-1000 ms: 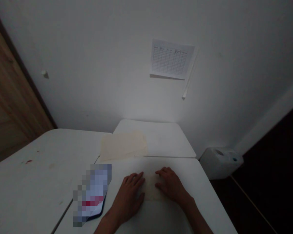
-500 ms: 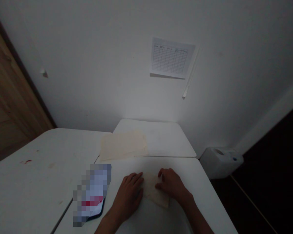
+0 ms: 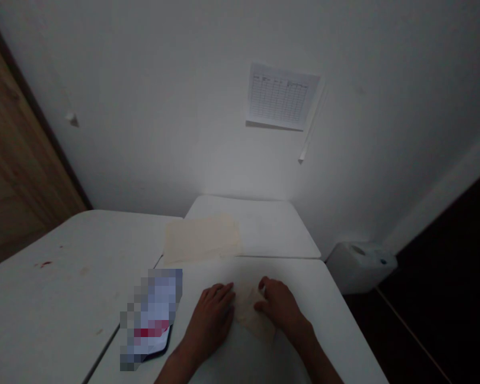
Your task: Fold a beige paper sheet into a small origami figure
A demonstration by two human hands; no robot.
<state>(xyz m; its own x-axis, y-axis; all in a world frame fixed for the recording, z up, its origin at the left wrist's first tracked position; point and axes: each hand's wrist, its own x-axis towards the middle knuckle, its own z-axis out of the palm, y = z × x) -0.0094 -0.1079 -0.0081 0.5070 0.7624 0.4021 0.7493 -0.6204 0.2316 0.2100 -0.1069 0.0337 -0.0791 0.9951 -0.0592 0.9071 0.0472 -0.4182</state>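
A blurred phone (image 3: 150, 320) lies on a white folding table (image 3: 300, 282). The left hand (image 3: 208, 322) rests flat, fingers loosely open, just beside a folded cream sheet (image 3: 252, 314); the right hand (image 3: 280, 306) curls onto its edge, grip unclear.

You have a cream sheet (image 3: 253, 314) on a white worktop (image 3: 64, 304), with a second cream sheet (image 3: 202, 239) beyond it. A red stain (image 3: 44, 264) marks the white surface, the wall chart (image 3: 282, 96) shows a grey ruled grid, and the door (image 3: 20, 144) shows brown wood grain.
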